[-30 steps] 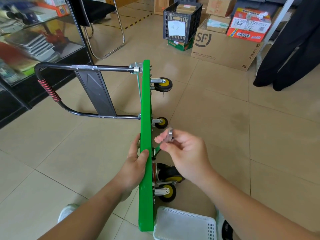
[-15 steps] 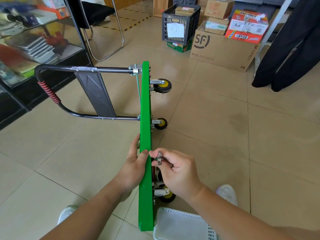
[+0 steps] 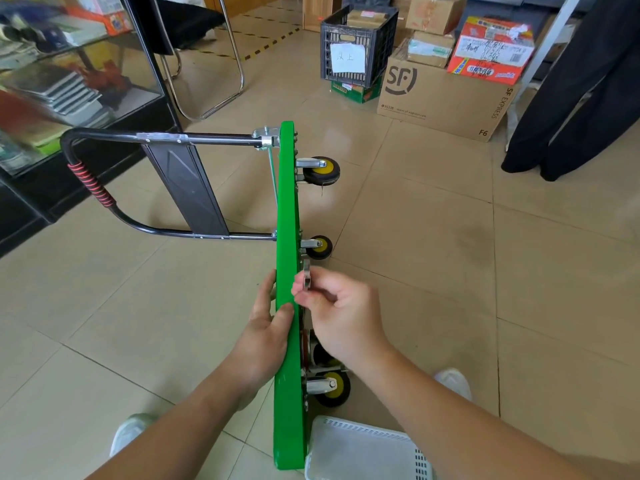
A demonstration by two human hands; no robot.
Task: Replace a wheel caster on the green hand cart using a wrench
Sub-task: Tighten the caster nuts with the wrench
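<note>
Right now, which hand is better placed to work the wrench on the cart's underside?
The right hand. It pinches the wrench close to the wheel side of the green cart, while the left hand grips the cart's edge and steadies it.

A black crate stands beside cardboard boxes on the tiled floor; a white basket lies nearest.

The green hand cart stands on edge on the floor, yellow-hubbed casters facing right, wrench against its underside.
</note>
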